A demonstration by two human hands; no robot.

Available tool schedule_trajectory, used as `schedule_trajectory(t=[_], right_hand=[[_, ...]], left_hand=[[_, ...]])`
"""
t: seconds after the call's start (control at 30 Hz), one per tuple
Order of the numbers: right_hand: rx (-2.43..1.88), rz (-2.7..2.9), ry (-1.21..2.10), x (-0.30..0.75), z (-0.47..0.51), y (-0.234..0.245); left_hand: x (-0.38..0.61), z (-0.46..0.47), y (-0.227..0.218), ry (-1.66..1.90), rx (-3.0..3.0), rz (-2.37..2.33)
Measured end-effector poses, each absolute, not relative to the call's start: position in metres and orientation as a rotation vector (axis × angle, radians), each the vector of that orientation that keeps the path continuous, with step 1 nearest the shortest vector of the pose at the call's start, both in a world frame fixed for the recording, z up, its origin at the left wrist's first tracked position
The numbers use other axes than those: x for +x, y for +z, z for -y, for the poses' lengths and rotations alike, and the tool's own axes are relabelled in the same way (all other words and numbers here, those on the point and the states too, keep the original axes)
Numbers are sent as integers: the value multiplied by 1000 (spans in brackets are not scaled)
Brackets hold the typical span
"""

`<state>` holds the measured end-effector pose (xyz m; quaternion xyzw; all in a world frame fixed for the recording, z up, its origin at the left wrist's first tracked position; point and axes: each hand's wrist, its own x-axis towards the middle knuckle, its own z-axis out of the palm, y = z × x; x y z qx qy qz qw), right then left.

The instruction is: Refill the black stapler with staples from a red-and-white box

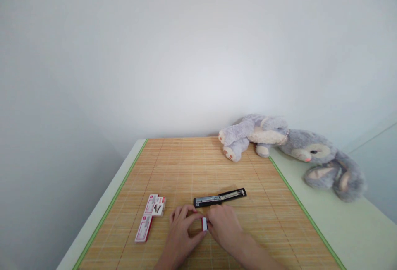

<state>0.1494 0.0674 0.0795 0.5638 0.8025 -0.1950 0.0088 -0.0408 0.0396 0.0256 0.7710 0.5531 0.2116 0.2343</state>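
Between thumb and fingers, my left hand [183, 233] holds a small white box with a red edge [204, 223], low over the mat. My right hand [226, 225] is closed at the box's right end, its fingertips against it. What those fingertips pinch, if anything, is hidden. Just beyond both hands lies a black stapler [219, 198], opened out flat with its metal inside facing up. To the left of my left hand is a small white-and-red box with a stapler picture [159, 206]. It touches two flat white-and-pink boxes, an upper one [151, 204] and a lower one [144, 228].
A bamboo mat [186, 162] with green edging covers most of the pale table [322, 195]. A grey plush rabbit [269, 135] lies across the back right corner, its head and ears off the mat. Behind the table rises a white wall [186, 55].
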Motion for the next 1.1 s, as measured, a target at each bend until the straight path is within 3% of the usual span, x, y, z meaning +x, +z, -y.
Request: schedule_trajectory(t=[0.43,0.73,1.1], right_hand=[[2110,-2546,-897,201,-51,67],[1509,-2666,-633,168,-73,82],[1618,-2772,-770,185,-78,80]], left_hand=[[-40,-41,28,581,2110,-1530],[-40,-40,26,562,2107,-1536],[-40,-40,31,556,2073,-1522]])
